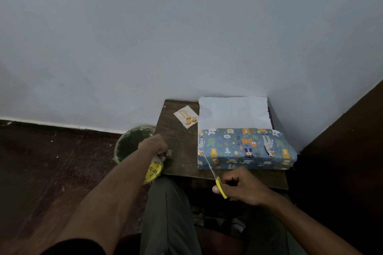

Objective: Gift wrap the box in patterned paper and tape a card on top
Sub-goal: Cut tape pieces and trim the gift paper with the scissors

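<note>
A box (244, 148) partly wrapped in blue animal-patterned paper lies at the right of a small dark table (180, 151). The paper's white underside (233, 113) stands up behind it against the wall. A small birthday card (186, 116) lies at the table's back left. My left hand (154, 147) grips a yellow tape roll (153, 172) at the table's left edge and pinches a short piece of tape. My right hand (240, 187) holds yellow-handled scissors (215, 178) near the front edge, their blades pointing up-left toward the box's front left corner.
A green-lined bin (129, 143) stands on the dark floor left of the table. The pale wall rises right behind the table. Dark furniture (348, 151) closes off the right side. My legs sit under the table's front edge.
</note>
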